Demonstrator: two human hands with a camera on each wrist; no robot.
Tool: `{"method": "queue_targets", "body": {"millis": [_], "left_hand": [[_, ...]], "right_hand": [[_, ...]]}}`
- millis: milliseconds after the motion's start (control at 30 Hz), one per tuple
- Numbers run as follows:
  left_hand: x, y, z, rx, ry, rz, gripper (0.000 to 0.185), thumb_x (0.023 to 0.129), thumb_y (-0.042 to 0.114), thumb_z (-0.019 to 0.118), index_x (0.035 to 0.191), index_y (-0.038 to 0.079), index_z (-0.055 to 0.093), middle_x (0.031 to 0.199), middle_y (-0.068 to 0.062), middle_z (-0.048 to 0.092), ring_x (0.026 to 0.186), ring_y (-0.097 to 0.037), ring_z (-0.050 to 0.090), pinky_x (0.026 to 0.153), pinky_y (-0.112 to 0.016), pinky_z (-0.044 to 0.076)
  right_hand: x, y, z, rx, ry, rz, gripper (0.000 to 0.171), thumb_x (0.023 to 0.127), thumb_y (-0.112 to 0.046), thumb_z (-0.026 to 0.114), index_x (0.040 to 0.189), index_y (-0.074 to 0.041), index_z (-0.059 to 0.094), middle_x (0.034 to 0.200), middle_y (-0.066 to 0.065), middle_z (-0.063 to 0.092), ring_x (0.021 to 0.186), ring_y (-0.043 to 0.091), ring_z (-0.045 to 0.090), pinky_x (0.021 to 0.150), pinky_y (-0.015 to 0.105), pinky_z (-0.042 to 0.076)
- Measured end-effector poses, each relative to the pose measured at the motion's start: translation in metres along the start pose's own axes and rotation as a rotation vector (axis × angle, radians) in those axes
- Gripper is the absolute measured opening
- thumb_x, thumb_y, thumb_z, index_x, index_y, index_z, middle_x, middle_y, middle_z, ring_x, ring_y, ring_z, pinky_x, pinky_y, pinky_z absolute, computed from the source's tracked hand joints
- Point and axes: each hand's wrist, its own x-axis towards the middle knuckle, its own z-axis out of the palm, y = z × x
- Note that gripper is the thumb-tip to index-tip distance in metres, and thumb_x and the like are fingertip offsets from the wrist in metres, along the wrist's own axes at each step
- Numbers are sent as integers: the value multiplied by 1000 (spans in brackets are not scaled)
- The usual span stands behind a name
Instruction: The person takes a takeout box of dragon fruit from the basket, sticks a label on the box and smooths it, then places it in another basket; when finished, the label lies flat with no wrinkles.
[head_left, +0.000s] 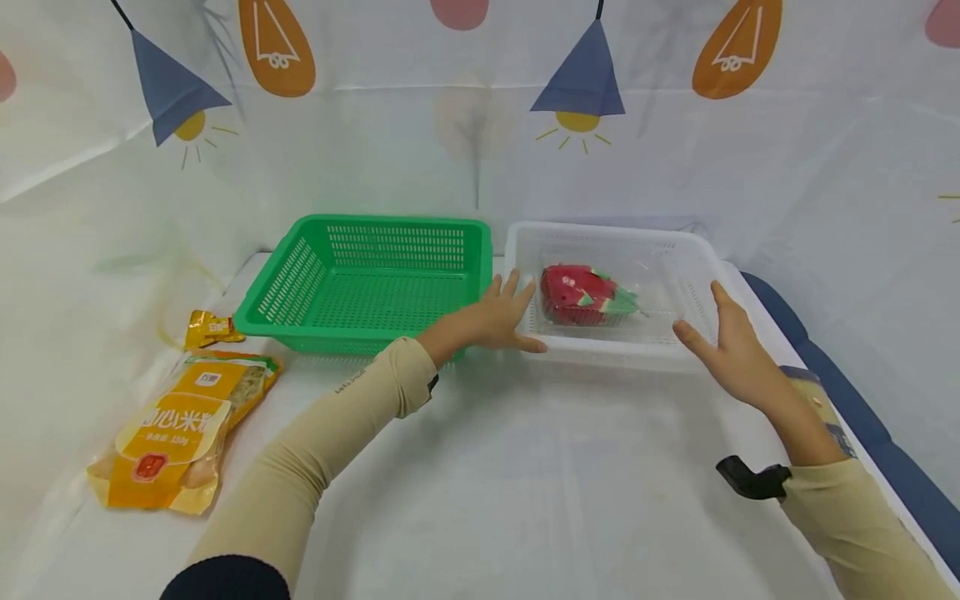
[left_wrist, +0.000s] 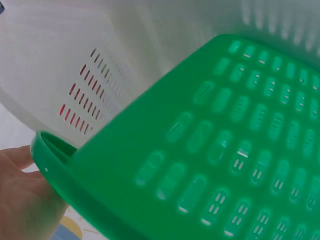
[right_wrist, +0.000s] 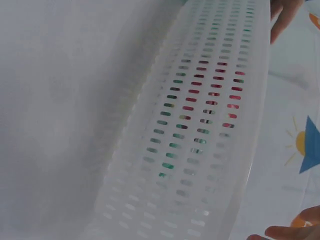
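Note:
My left hand [head_left: 498, 317] reaches out with spread fingers between the green basket [head_left: 405, 223] and the white basket [head_left: 630, 352], overlapping the near left corner of the white one. Over by the white basket's right end, my right hand [head_left: 731, 354] is held with thumb and fingers apart and nothing in it. Inside the white basket lies a red dragon fruit [head_left: 573, 287] with green tips, packed in a clear plastic box. The left wrist view shows the left hand [left_wrist: 27, 195] beside the green basket's rim. Through the white basket's slots [right_wrist: 210, 105], red and green show in the right wrist view.
At the left lies an orange and yellow food bag [head_left: 176, 433], with a small golden packet [head_left: 212, 329] behind it. A patterned white cloth [head_left: 480, 108] hangs behind the baskets. A dark blue padded edge [head_left: 847, 392] runs along the table's right side.

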Motion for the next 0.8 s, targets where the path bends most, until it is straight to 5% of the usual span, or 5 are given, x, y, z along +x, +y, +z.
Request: {"method": "queue_targets", "body": {"millis": [433, 800], "left_hand": [[1, 3, 6, 79, 5, 31, 104, 84, 59, 60, 151, 1, 5, 153, -25, -9, 137, -46, -7, 110, -46, 14], [3, 3, 5, 76, 12, 29, 106, 83, 58, 63, 150, -1, 6, 152, -29, -3, 140, -41, -5, 108, -45, 23]], "right_hand": [[44, 13, 3, 24, -98, 119, 84, 100, -42, 37, 144, 11, -11, 145, 42, -5, 131, 58, 2, 96, 72, 13], [66, 32, 4, 68, -247, 320, 90, 97, -56, 25, 142, 7, -20, 144, 40, -15, 131, 57, -2, 101, 68, 8]]}}
